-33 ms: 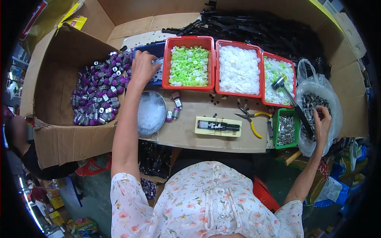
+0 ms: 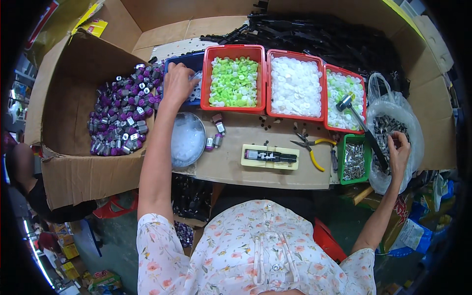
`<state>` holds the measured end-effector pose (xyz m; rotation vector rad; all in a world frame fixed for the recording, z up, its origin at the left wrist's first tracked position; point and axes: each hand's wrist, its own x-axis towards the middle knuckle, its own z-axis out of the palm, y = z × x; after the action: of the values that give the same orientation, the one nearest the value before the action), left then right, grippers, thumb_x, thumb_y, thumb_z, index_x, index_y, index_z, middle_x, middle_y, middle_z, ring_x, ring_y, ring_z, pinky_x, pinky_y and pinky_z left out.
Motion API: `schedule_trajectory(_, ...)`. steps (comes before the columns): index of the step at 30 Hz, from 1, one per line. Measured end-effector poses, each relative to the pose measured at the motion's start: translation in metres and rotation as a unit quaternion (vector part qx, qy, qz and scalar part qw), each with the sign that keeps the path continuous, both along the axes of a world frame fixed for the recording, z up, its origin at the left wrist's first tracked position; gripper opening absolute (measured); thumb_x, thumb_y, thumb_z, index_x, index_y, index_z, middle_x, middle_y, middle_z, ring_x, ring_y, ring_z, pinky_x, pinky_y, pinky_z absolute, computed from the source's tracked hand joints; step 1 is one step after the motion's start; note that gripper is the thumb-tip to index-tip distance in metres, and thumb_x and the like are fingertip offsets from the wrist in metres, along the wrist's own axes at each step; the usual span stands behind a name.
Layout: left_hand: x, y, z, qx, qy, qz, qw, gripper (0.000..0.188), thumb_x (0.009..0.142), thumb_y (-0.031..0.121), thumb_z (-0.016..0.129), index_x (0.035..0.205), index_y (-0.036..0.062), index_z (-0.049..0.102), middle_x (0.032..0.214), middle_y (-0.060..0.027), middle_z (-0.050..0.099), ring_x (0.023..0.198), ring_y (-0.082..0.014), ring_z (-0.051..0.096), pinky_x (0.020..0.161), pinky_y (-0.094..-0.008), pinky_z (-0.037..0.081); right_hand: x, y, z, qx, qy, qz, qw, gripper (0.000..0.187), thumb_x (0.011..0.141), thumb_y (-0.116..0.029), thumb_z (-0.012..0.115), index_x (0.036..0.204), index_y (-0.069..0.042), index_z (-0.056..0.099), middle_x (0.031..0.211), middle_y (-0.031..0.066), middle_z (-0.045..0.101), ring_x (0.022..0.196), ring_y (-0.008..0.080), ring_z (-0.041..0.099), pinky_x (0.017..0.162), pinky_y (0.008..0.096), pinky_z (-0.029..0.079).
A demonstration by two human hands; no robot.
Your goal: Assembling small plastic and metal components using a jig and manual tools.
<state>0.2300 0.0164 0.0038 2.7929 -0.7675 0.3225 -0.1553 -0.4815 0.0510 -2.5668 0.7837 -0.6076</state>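
Observation:
My left hand (image 2: 179, 83) reaches into the blue bin (image 2: 190, 61) of small pale parts at the back left. Its fingers are bent down and closed together; their tips are hidden. At the right, my right hand (image 2: 399, 151) is over a clear plastic bag (image 2: 412, 125) of small dark metal parts (image 2: 388, 127). Thumb and fingers are bent in a pinch, and whatever lies between them is too small to make out. A cream holder (image 2: 269, 166) stands in the middle with a black, long part (image 2: 280, 157) lying in it.
Red bins of green and white caps (image 2: 234, 81) line the back. Nearer me are yellow-handled pliers (image 2: 314, 151), a green bin (image 2: 367, 176) of metal pins, a hammer (image 2: 366, 129) and a round bowl (image 2: 188, 140). A cardboard box (image 2: 93, 169) with purple-grey pieces stands left. Black parts (image 2: 324, 42) are heaped behind.

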Motion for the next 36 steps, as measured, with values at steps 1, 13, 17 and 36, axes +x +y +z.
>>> schedule_trajectory(1,0.001,-0.002,-0.002,0.007,0.002,0.004,1.000,0.022,0.071,0.015,0.078,0.091,0.0045,0.077,0.099,-0.0123,0.067,0.102,-0.0314,0.056,0.089,-0.0406,0.050,-0.001,0.001,0.001,-0.001,0.000,-0.001,1.000,0.017,0.089,-0.010,0.067,0.099,0.003,0.063,0.083,0.0020,0.061,0.074,0.0096,0.055,0.070,0.0249,0.046)
schedule_trajectory(13,-0.015,0.009,0.019,-0.150,0.011,0.035,0.988,0.020,0.073,0.011,0.074,0.090,0.0011,0.075,0.084,-0.0155,0.073,0.078,-0.0292,0.071,0.076,-0.0364,0.056,0.008,0.027,0.013,0.093,-0.085,-0.012,0.992,0.018,0.095,-0.010,0.063,0.107,0.004,0.062,0.086,0.0010,0.061,0.080,0.0065,0.056,0.071,0.0227,0.046)
schedule_trajectory(17,-0.039,0.030,0.037,-0.246,0.046,0.032,0.968,0.019,0.074,0.005,0.073,0.092,0.0001,0.075,0.082,-0.0163,0.073,0.073,-0.0237,0.072,0.071,-0.0306,0.056,0.019,0.042,0.015,0.098,-0.075,0.019,0.992,0.020,0.096,-0.010,0.062,0.110,0.004,0.061,0.090,0.0027,0.063,0.083,0.0070,0.058,0.074,0.0232,0.048)
schedule_trajectory(36,-0.141,0.062,0.067,-0.098,0.131,-0.070,0.984,0.011,0.076,-0.004,0.068,0.086,-0.0029,0.072,0.085,-0.0168,0.067,0.077,-0.0333,0.066,0.070,-0.0390,0.051,0.054,0.127,0.043,0.010,-0.037,0.190,0.981,0.017,0.089,0.001,0.063,0.106,0.005,0.065,0.093,0.0081,0.062,0.085,0.0142,0.059,0.075,0.0260,0.046)
